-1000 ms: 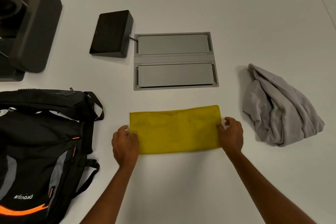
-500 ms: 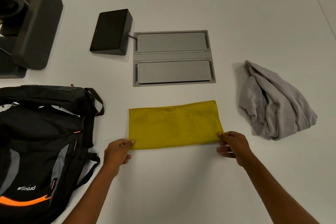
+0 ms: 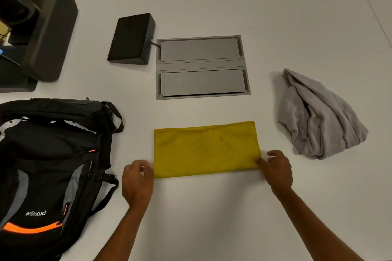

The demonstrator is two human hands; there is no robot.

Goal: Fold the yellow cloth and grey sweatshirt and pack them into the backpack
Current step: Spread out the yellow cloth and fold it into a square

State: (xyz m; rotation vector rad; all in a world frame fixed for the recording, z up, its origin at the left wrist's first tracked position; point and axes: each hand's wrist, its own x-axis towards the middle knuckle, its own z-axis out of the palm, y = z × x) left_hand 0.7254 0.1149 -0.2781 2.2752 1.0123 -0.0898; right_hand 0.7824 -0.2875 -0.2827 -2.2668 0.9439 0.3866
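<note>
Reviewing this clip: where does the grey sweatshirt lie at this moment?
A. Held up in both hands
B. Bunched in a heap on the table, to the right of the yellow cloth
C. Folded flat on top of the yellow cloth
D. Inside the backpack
B: the grey sweatshirt sits crumpled on the table, apart from the yellow cloth and on its right, while the backpack lies on the far left.

Both hands pinch yellow cloth's near corners.
</note>
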